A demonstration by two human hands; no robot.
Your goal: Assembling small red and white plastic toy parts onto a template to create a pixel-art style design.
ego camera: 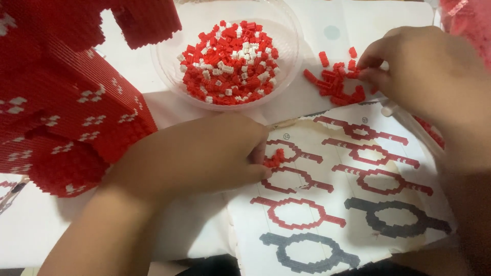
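My left hand [204, 153] rests on the paper instruction sheet [353, 214] and pinches a small cluster of red micro bricks [274, 158] between fingers and thumb. My right hand [429, 76] reaches to the far right, its fingertips touching a loose pile of red bricks [335, 82] lying on the white table. A clear plastic bowl [166, 61] behind my left hand holds many red and white bricks [228, 61]. The sheet shows rows of red ring-shaped layer diagrams and darker grey ones.
A large red brick-built model with white patterns [61, 102] stands at the left, overhanging the table. Another reddish object [468, 20] sits at the top right corner. The white table surface [30, 230] shows at the lower left.
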